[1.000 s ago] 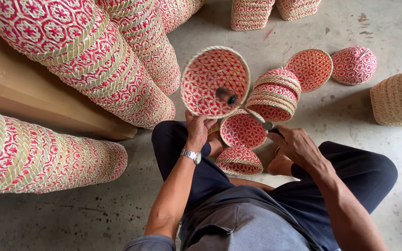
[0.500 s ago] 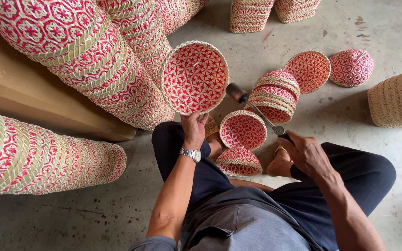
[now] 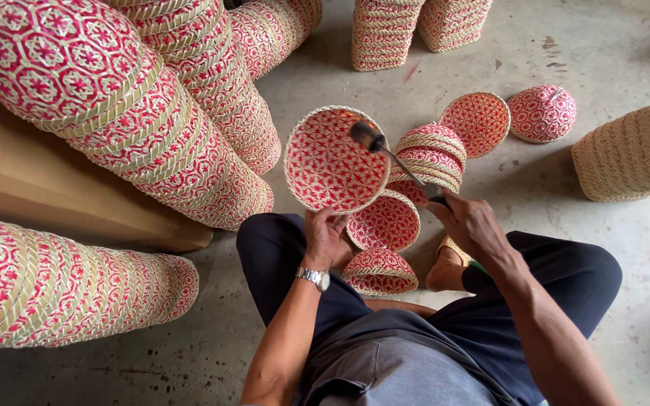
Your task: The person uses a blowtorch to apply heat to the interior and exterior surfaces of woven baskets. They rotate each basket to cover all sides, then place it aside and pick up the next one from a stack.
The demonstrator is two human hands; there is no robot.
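Head view: our left hand [image 3: 325,237] grips the woven red basket [image 3: 335,159] by its lower rim, tilting its inside toward us, while our right hand [image 3: 469,223] clasps a hammer [image 3: 393,156] whose head hovers over the basket.

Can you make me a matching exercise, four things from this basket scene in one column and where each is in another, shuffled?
Things:
1. hammer
2. round woven basket
3. wristwatch
4. domed woven lid

Places:
A. lying alone on the concrete floor, far right
B. on the left wrist
C. held up on edge by the left hand
D. in the right hand, head over the basket

Pairs: 1-D, 2-C, 3-B, 4-A
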